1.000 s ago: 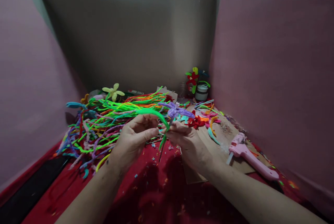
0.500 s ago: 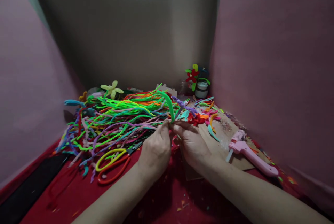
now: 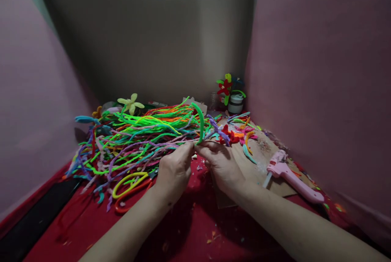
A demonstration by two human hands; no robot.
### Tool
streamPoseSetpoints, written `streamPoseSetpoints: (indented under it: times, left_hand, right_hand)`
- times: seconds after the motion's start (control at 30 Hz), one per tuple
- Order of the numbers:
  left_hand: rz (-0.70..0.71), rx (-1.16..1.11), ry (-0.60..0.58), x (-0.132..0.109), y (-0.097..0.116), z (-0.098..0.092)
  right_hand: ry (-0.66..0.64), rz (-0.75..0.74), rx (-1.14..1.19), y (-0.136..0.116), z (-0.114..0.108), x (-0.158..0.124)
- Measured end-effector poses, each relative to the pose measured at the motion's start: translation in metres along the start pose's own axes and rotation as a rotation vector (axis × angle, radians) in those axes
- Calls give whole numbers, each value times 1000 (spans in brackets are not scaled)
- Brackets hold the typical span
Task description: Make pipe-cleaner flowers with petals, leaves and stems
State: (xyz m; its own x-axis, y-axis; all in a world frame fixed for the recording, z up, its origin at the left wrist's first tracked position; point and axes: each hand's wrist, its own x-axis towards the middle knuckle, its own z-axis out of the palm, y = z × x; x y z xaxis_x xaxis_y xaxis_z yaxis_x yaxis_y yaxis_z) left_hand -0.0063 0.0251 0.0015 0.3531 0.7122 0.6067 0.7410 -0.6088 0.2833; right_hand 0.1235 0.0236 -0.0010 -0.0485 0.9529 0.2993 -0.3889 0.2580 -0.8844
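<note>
The green pipe cleaner point(image 3: 200, 121) and the purple flower point(image 3: 218, 128) were fuzzy chenille, matt and soft-napped, like the heap of pipe cleaners point(image 3: 137, 135) behind them. The red cloth point(image 3: 195, 229) over the bench was matt and flecked with fluff. The cardboard sheet point(image 3: 269, 160) looked dull and rough. The pink glue gun point(image 3: 290, 178) and scissors handles point(image 3: 130, 184) were smooth plastic with a slight sheen.

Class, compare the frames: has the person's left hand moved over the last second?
Yes. The left hand, pinching the fuzzy green pipe cleaner, has shifted right toward the pink plastic glue gun, uncovering the yellow-and-red-handled scissors.
</note>
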Motion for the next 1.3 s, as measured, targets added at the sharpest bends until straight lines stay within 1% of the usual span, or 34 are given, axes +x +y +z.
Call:
streamPoseSetpoints:
  times: [0.07, 0.17, 0.27, 0.4, 0.47, 0.53, 0.63, 0.8, 0.87, 0.97, 1.03, 1.13, 1.23, 1.3]
  left_hand:
    - [-83, -190, 33, 1, 1, -2]
    - [-217, -410, 60, 2, 6, -5]
    - [-333, -599, 43, 2, 11, -8]
    - [-491, -870, 12, 4, 16, -11]
    - [-552, -994, -4, 5, 17, -12]
    - [-589, -1086, -34, 6, 18, -14]
    - [-607, -1178, -82, 7, 19, -17]
    - [-629, -1276, -162, 8, 18, -20]
    - [-617, -1306, -224, 7, 14, -20]
    - [-581, -1314, -324, 7, 9, -20]
    - [-551, -1236, -325, 7, 9, -20]
    - [-422, -958, -240, 6, 12, -20]
    - [-270, -645, -81, 4, 16, -16]
    - [-222, -507, 11, 1, 16, -11]
  right_hand:
    - [-11, -31, -102, -6, 0, -1]
    - [35, -62, -208, -12, 0, -3]
    - [25, -79, -155, -14, -2, -3]
    - [-91, -9, 3, -9, -4, 1]
    - [-118, 23, 97, -4, -6, 3]
    - [-115, 51, 168, 2, -7, 5]
    - [-124, 114, 251, 5, -10, 8]
    - [-248, 264, 296, -6, -12, 10]
    - [-259, 306, 290, -11, -12, 10]
    - [-214, 313, 270, -13, -11, 10]
    - [-180, 275, 264, -10, -11, 10]
    - [-131, 241, 294, -6, -11, 9]
    - [-69, 259, 349, -5, -10, 7]
    - [-35, 261, 358, -4, -8, 6]
